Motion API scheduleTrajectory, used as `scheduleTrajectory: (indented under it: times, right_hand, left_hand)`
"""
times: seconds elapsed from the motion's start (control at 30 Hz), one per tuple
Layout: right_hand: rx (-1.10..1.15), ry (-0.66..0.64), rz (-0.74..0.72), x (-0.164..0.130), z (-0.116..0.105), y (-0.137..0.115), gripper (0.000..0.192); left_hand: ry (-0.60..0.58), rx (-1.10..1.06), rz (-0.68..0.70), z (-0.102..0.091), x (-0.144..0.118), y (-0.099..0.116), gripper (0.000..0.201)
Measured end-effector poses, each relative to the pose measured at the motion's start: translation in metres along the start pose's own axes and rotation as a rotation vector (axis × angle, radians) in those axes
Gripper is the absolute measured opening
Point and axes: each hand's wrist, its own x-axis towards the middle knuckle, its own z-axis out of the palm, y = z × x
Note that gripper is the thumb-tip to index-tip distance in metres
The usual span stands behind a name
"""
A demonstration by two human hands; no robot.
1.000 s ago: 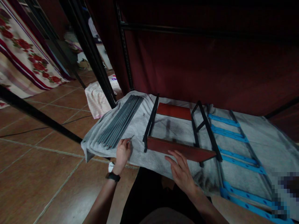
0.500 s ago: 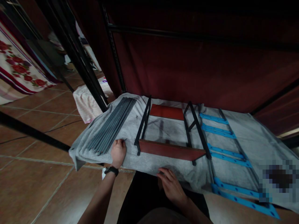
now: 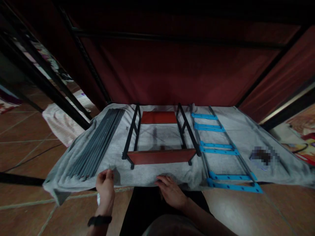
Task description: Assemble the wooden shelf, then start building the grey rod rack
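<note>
A grey cloth [image 3: 246, 137] lies spread over the tiled floor. On it, from left to right, are a bundle of grey rods [image 3: 98, 144], a black metal frame [image 3: 131, 134] with two red-brown boards [image 3: 161, 156], and a rack with blue rungs [image 3: 216, 151]. My left hand [image 3: 105, 185] hovers at the cloth's near edge just right of the rods' ends. Its fingertips are pinched on a small thin metal piece that is hard to make out. My right hand [image 3: 171, 193] rests flat on the cloth's front edge, below the near board, holding nothing.
A dark red curtain [image 3: 172, 72] on black bars closes off the back. Black metal posts [image 3: 61, 98] slant across the left. A striped pale cloth [image 3: 59, 123] and a thin black cable [image 3: 29, 159] lie on the floor at left. Tiny screws [image 3: 126, 127] dot the grey cloth.
My right hand left the near red-brown board and drew back to the cloth's front edge. My left hand pulled back from the rods. The view swung right, centring the frame.
</note>
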Motion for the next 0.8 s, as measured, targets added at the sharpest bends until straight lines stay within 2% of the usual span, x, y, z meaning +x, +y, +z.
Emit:
scheduleTrajectory:
  times: [0.13, 0.2, 0.27, 0.37, 0.43, 0.5, 0.7, 0.8]
  right_hand:
    - [0.208, 0.059, 0.035, -0.009, 0.001, -0.003, 0.038]
    - [0.372, 0.097, 0.086, -0.012, 0.002, -0.007, 0.036]
    - [0.531, 0.122, 0.16, -0.013, 0.001, -0.012, 0.035]
    - [0.692, 0.157, 0.267, -0.015, -0.002, -0.019, 0.033]
    - [0.783, 0.196, 0.32, -0.017, -0.006, -0.021, 0.035]
    - [0.886, 0.248, 0.379, -0.021, -0.009, -0.018, 0.039]
    - [1.256, 0.391, 0.557, -0.039, -0.003, 0.002, 0.047]
    - [1.331, 0.517, 0.631, -0.049, -0.004, 0.009, 0.044]
  left_hand:
    - [-0.054, -0.118, -0.269, -0.007, -0.071, -0.01, 0.054]
    - [-0.161, -0.123, -0.433, -0.006, -0.108, -0.011, 0.06]
    - [-0.32, -0.086, -0.463, 0.0, -0.142, -0.006, 0.06]
    - [-0.615, -0.014, -0.388, 0.017, -0.179, 0.009, 0.055]
    - [-0.76, -0.016, -0.34, 0.03, -0.194, 0.019, 0.053]
    - [-0.851, -0.022, -0.318, 0.042, -0.204, 0.026, 0.052]
    - [-0.97, 0.029, -0.298, 0.068, -0.221, 0.02, 0.052]
    - [-1.06, 0.053, -0.323, 0.079, -0.228, 0.021, 0.051]
